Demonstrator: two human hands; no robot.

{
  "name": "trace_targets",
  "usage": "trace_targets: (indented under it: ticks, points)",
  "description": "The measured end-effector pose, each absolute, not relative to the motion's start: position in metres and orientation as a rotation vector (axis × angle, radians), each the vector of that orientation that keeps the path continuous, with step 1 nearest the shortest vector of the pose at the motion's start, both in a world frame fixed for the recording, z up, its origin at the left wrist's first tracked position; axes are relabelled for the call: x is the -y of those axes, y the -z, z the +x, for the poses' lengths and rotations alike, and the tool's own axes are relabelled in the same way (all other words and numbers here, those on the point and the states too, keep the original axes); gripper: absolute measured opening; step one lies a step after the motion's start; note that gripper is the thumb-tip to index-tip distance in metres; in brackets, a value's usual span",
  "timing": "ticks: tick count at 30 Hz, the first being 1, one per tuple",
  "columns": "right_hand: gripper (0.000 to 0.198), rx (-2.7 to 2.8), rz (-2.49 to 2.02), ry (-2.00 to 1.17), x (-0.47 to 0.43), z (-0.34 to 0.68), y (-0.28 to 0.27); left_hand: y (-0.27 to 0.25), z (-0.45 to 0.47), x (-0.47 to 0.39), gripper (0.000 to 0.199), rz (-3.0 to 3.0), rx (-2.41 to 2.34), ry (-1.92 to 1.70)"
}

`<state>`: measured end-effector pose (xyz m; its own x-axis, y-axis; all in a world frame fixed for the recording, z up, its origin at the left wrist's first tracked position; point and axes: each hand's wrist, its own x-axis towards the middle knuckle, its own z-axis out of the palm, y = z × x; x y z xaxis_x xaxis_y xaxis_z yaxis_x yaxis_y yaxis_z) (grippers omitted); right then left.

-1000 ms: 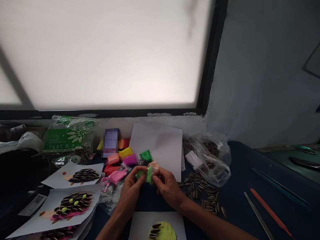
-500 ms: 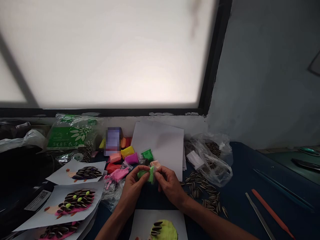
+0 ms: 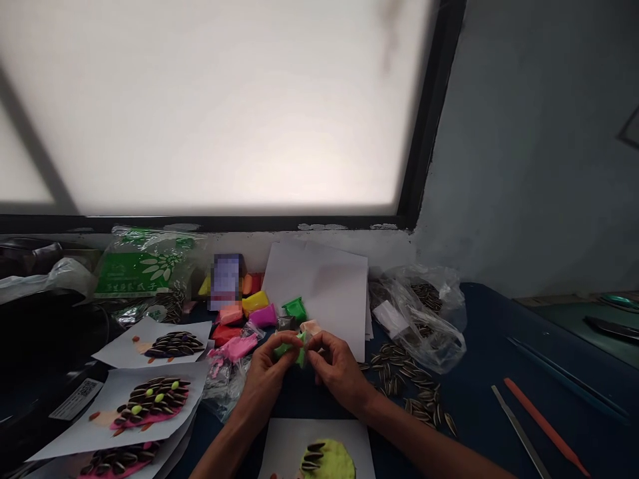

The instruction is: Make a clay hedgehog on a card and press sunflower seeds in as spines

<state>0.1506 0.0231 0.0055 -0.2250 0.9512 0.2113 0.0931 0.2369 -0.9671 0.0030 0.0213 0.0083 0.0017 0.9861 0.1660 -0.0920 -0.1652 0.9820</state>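
Note:
My left hand [image 3: 267,369] pinches a small packet of light green clay [image 3: 301,356] in clear wrapping above the table's middle. Closed beside it, my right hand [image 3: 339,372] has thumb and forefinger at the packet's right edge, pinching what appears to be the wrapping. Below the hands lies a sheet of paper [image 3: 279,442] bearing a flat yellow-green clay shape [image 3: 335,459], with several sunflower seeds [image 3: 313,456] set along its left part. The lower end of that sheet is cut off by the frame.
Clay packets [image 3: 257,305] and opened pink clay [image 3: 237,347] lie behind my left hand. Finished seed pictures [image 3: 192,392] are stacked left. Loose seeds [image 3: 419,386], a plastic bag [image 3: 449,332], an orange tool [image 3: 542,422] and a metal tool [image 3: 516,426] lie right. White paper [image 3: 324,279] lies behind.
The fingers of my right hand have shifted slightly left, closer to the left hand, and cover more of the packet's edge. The green clay stays in my left hand.

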Motion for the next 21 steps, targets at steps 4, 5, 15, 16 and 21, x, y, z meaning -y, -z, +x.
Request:
trace_targets:
  ticks: [4, 5, 15, 16, 21]
  points:
    - [0.011, 1.554, -1.008, -1.134, -0.0239, 0.1504, -0.0037, -0.0084, 0.0019, -0.0224, 0.027, 1.280, -1.053, -1.330]
    - [0.012, 1.551, -1.002, -1.137, -0.0241, 0.1505, -0.0031, -0.0082, 0.0016, -0.0226, 0.027, 1.274, -1.057, -1.330]
    - [0.020, 1.564, -0.974, -1.129, -0.0262, 0.1517, 0.0011, -0.0073, 0.0028, -0.0231, 0.028, 1.235, -1.064, -1.325]
    - [0.021, 1.567, -0.973, -1.130, -0.0260, 0.1517, 0.0009, -0.0076, 0.0025, -0.0230, 0.028, 1.237, -1.061, -1.319]
    - [0.021, 1.558, -0.963, -1.138, -0.0252, 0.1514, -0.0007, -0.0081, 0.0015, -0.0228, 0.028, 1.255, -1.051, -1.316]
